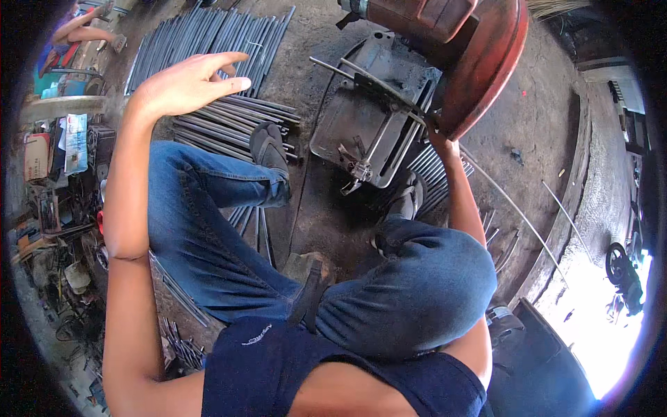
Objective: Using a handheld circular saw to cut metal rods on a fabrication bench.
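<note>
Flagging: right hand (443, 136) sits right by the red saw guard (497, 62); grip hidden, can't tell. A slip could cut fingers if the blade runs; metal rod (332, 69) across the far saw base (337, 125) could kick if unclamped. Left hand (186, 85), thumb and fingers apart, hovers over far-left loose rods (208, 31). Reddish box (36, 156), left: contents unseen.

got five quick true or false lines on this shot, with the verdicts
1. The left hand is raised with nothing in its grip. True.
2. The right hand rests on a knee. False: the right hand is up at the machine, partly hidden by the curved guard.
3. The guard is bright green. False: it is red.
4. Many metal rods lie to the left of the machine. True.
5. The person's feet are bare. False: they are in dark sandals.
</note>
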